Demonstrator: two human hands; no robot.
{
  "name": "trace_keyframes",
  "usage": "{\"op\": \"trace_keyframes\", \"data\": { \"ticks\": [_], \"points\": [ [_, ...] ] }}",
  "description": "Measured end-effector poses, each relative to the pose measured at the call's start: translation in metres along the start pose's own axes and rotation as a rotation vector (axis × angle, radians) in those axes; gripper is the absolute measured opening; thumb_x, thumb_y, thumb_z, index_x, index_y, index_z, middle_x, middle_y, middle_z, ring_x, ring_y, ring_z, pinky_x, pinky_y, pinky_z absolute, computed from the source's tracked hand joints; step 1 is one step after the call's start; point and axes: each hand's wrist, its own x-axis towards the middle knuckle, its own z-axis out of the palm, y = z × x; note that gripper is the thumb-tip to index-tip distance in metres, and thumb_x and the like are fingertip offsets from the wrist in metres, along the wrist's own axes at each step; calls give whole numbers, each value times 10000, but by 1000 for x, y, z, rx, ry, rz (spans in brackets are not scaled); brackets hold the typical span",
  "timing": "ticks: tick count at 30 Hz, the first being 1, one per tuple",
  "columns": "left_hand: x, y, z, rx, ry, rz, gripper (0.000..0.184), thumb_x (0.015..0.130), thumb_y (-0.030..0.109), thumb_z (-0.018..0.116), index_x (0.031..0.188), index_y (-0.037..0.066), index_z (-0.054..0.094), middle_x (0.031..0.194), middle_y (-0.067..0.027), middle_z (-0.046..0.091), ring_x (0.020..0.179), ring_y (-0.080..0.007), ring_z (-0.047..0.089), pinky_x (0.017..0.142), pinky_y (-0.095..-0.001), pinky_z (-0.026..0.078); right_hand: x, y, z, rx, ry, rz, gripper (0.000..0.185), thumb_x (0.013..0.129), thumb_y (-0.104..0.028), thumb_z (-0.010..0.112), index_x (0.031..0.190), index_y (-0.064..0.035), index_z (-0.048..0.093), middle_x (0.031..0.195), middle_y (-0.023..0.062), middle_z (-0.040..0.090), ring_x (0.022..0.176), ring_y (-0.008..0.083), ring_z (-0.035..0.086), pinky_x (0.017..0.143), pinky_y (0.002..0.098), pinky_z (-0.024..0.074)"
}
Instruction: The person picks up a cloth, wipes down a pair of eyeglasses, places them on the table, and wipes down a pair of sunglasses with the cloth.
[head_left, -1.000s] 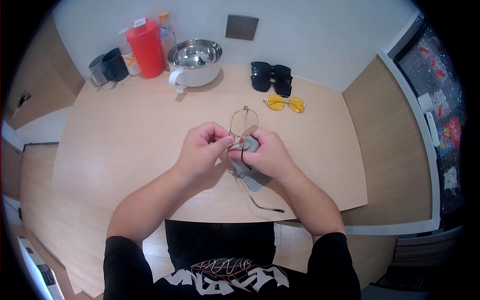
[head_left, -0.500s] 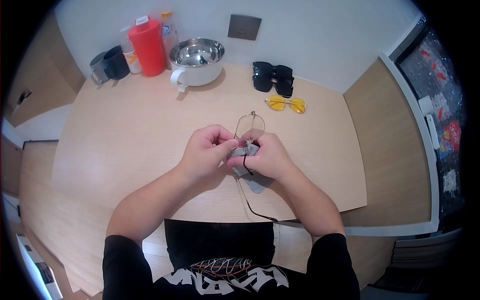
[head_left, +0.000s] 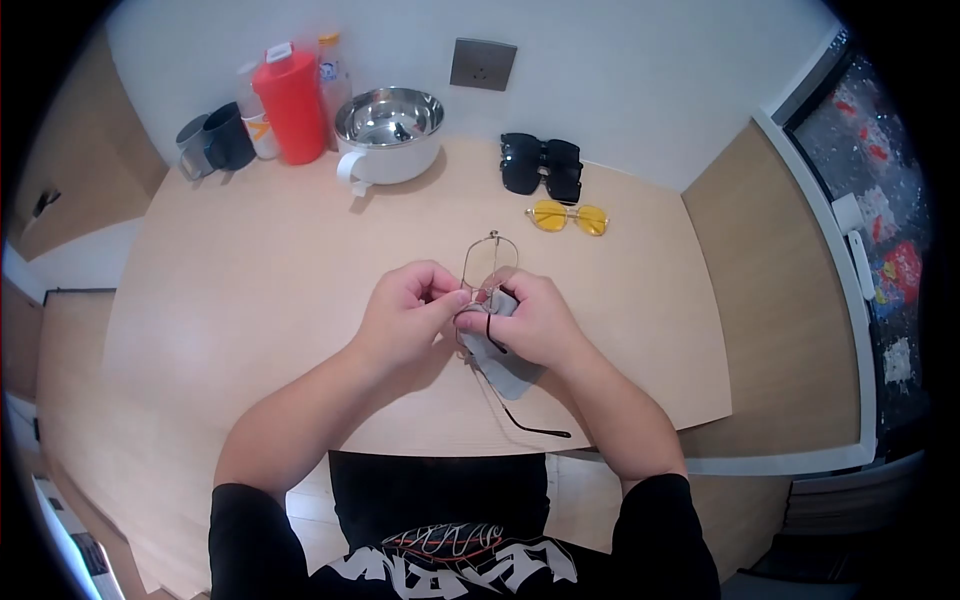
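Holding thin gold-wire eyeglasses (head_left: 496, 262) near the front edge of the tabletop (head_left: 250, 270): left hand (head_left: 405, 308) pinching the rim, right hand (head_left: 537, 318) gripping grey cloth (head_left: 514, 376) (fingers hide lens contact).

on table (head_left: 250, 270), back left: first mug (head_left: 193, 148); to its right, second mug (head_left: 230, 138), cup (head_left: 262, 138), jug (head_left: 288, 108), bottle (head_left: 333, 75), bowl (head_left: 395, 163). farther right: sunglasses (head_left: 540, 165); spectacles (head_left: 550, 213) just before these. nearer: eyeglasses (head_left: 491, 258) between left hand (head_left: 405, 310) and right hand (head_left: 540, 320); cloth (head_left: 512, 372) in right hand.
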Motion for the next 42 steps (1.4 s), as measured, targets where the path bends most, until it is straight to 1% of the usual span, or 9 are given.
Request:
{"op": "trace_keyframes", "data": {
  "ticks": [4, 7, 13, 16, 22, 25, 29, 32, 42],
  "points": [
    [-3, 0, 1, 21, -13, 48, 24, 923, -20, 601, 920, -12, 579, 854, -67, 607, 731, -98, 567, 635, -248, 490, 2, 4, 3, -53, -88, 21, 366, 698, -185, 870, 926, -9, 644, 830, 78, 687, 770, 123, 652, 700, 279, 532],
    [-3, 1, 0, 17, -20, 39, 27, 924, -22, 598, 919, -11, 573, 844, -62, 598, 734, -101, 567, 631, -248, 489, 0, 2, 3, -157, -22, -106, 425, 679, -314, 869, 889, -5, 668, 765, 116, 684, 706, 162, 665, 661, 309, 532],
    [0, 2, 0, -20, -12, 11, 24, 929, -31, 583, 930, -14, 567, 844, -72, 594, 749, -120, 580, 641, -262, 502, 2, 6, 4, 53, 27, -45, 426, 680, -299, 873, 925, -18, 668, 772, 115, 688, 687, 168, 661, 658, 306, 530],
    [-5, 4, 7, -124, -4, -37, 20, 933, -37, 574, 934, -20, 563, 857, -85, 598, 755, -132, 588, 656, -271, 511, 3, 1, 2, -138, -97, 22, 384, 696, -229, 878, 906, -11, 641, 806, 55, 672, 756, 122, 633, 697, 273, 521],
    [0, 1, 4, -145, -8, -41, 20, 935, -41, 568, 941, -27, 556, 868, -98, 600, 757, -147, 597, 664, -285, 521, 4, 8, 5, 50, 58, -10, 434, 667, -298, 885, 906, -5, 671, 794, 102, 690, 713, 163, 659, 653, 299, 520],
    [-2, 0, 5, -160, -11, -54, 26, 922, -25, 584, 935, -10, 568, 878, -89, 620, 795, -147, 603, 684, -292, 519, 4, 3, 1, -58, -88, 40, 394, 695, -236, 881, 934, -19, 655, 829, 62, 673, 778, 112, 624, 697, 284, 519],
    [0, -6, -3, -203, -27, -35, 30, 913, -12, 606, 926, -1, 582, 875, -72, 635, 812, -132, 608, 703, -285, 518, 4, 11, 2, -67, 20, -48, 444, 681, -321, 878, 918, -10, 669, 797, 99, 679, 727, 154, 646, 668, 306, 518],
    [2, 0, -2, -68, -13, 21, 33, 929, -41, 581, 938, -19, 559, 857, -83, 599, 733, -125, 581, 651, -267, 500, 6, 12, 1, 58, 1, 31, 446, 672, -324, 881, 900, -8, 664, 813, 99, 680, 746, 157, 644, 682, 307, 516],
    [13, -14, -22, 201, 6, 137, 33, 904, 2, 640, 922, 4, 611, 878, -38, 648, 793, -87, 596, 725, -228, 492, 5, 7, -10, -42, 14, -30, 358, 693, -222, 854, 896, -4, 654, 792, 82, 676, 720, 129, 630, 677, 287, 514]
  ]
}}
